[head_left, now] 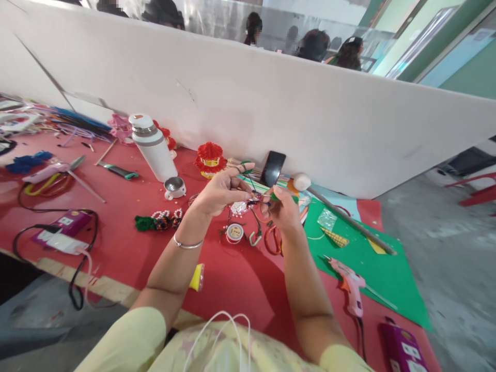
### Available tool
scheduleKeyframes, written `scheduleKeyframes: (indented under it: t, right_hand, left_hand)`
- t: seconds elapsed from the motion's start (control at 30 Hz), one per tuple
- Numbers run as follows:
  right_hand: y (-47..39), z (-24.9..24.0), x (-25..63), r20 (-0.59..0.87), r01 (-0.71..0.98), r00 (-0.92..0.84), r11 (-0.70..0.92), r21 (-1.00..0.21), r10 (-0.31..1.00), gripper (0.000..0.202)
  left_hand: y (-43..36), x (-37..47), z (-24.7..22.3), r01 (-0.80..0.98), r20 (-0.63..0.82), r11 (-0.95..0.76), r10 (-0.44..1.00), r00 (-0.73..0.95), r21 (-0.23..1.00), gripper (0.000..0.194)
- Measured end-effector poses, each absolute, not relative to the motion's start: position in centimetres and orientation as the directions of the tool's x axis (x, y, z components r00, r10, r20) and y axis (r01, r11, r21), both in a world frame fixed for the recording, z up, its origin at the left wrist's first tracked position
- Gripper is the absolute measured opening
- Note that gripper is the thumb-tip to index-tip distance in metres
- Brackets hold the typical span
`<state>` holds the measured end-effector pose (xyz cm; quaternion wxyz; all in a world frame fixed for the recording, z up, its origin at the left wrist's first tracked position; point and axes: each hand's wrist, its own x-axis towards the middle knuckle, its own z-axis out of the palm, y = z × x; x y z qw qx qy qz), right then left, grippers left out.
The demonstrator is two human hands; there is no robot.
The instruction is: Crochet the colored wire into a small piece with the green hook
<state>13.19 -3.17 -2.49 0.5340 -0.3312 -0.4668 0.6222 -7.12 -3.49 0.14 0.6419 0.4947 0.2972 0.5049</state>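
Above the middle of the red tabletop (pixel 127 263), toward its far edge, the left hand (pixel 227 192) pinches a small dark threadwork piece (pixel 253 198) between closed thumb and fingers, dark thread looped over a raised finger; the right hand (pixel 282 205) closes its fingertips on a thin needle-like tool (pixel 265 195) at that piece. A thread spool (pixel 234 233) sits just below them; a white flask (pixel 153 147) stands near the far edge, left of centre; a pink glue gun (pixel 351 287) lies toward the right edge.
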Motion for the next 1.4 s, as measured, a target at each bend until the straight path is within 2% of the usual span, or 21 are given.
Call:
scheduleKeyframes:
  t: [0.1,0.57,1.13,1.4]
  right_hand:
    - [-3.1,-2.6,13.4,0.064,-0.350,-0.244,-0.026,-0.936,0.968,0.045]
    - [-2.9,-2.9,13.5,0.097,-0.360,-0.190,0.022,-0.933,0.977,0.038]
    - [-2.7,-3.5,13.8,0.099,-0.352,-0.190,0.027,-0.936,0.977,0.038]
    - [-2.7,-3.5,14.1,0.113,-0.330,-0.194,0.043,-0.943,0.975,0.039]
  left_hand:
    - [-3.6,-7.1,0.4,-0.332,0.134,-0.032,0.947,0.290,0.943,0.089]
    - [-3.9,-7.3,0.5,-0.214,0.156,-0.104,0.958,0.240,0.971,0.085]
    - [-3.8,-7.2,0.5,-0.193,0.155,-0.114,0.965,0.213,0.974,0.079]
    - [-3.5,-7.4,0.0,-0.140,0.198,-0.169,0.955,0.220,0.976,0.081]
